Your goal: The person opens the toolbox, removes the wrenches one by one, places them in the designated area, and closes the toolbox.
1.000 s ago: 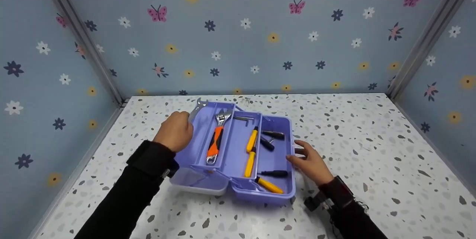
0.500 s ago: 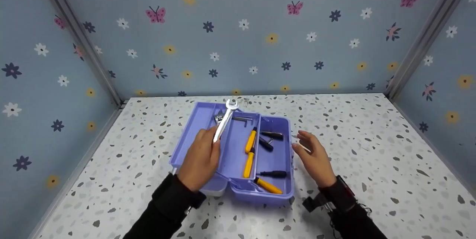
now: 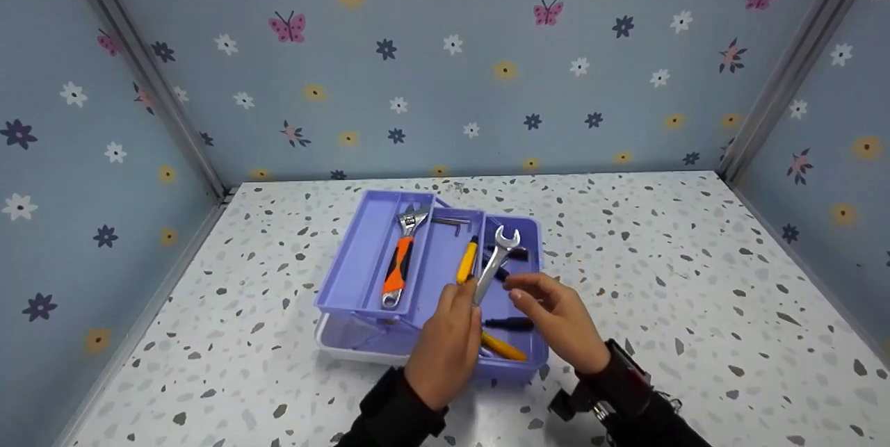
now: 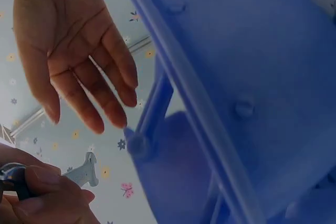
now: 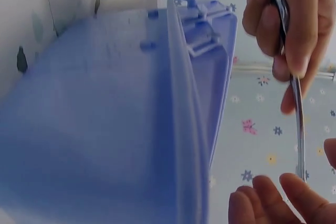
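The silver wrench (image 3: pixel 492 263) is found in the left hand (image 3: pixel 448 339), whose fingers are curled firmly about the shank; it is held tilted above the purple toolbox (image 3: pixel 511 370), forked end pointing up and away from the person. The right hand (image 3: pixel 560 318) is found beside it, fingers loosely bent and well spread, holding nothing; the head and left wrist views show a gap between them and the metal. The toolbox stands on the table (image 3: pixel 640 259) with its trays spread. An adjustable wrench (image 3: pixel 398 263) with an orange and black handle lies in the left-hand tray, hex keys (image 3: pixel 452 221) lie at the far end of the middle tray, and a black-handled tool (image 3: pixel 511 324) lies in the right-hand compartment (partly masked by the hands, so its contents cannot be fully listed). In this inspector's judgement, the step in hand is handling the wrench over the box, possibly passing it across. Such a pass would call for the right fingers to narrow on the free shank before the left ones slacken; if it is to be laid down instead, it needs lowering flat, clear of the tools beneath.
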The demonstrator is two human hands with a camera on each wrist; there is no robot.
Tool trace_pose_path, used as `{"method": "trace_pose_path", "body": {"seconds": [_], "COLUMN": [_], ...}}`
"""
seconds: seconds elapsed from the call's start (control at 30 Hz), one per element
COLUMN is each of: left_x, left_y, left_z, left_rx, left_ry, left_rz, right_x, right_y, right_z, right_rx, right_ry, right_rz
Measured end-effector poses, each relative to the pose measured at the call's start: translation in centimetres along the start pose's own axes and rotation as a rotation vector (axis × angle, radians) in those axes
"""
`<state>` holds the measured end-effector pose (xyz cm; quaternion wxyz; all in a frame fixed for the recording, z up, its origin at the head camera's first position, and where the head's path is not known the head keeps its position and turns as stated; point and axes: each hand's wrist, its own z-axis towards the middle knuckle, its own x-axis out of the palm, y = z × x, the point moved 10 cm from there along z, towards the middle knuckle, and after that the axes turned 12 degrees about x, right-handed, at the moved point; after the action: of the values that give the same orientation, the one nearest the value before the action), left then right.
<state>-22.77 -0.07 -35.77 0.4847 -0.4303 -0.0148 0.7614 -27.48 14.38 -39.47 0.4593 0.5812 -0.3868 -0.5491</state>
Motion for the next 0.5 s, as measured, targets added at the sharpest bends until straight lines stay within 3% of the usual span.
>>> {"method": "trace_pose_path", "body": {"seconds": [0.1,0.33,0.5], "left_x": [1.1,2.3,2.6], "left_y": [-0.3,-0.9,-1.0], "left_z": [-0.2,-1.0,-1.2], "left_rx": [-0.007,-0.028,-0.045], "left_ry": [0.020,0.042,0.055], "left_rz": [-0.011,-0.021,-0.013], "right_x": [1.0,3.0,3.3], "right_y": [0.2,0.4,0.2], "right_z": [-0.3,-1.0,-1.1], "right_rx": [-0.009,0.009,0.056], "right_ry": [0.053,0.200,0.199], "right_rz": [-0.007,0.111,0.176]}}
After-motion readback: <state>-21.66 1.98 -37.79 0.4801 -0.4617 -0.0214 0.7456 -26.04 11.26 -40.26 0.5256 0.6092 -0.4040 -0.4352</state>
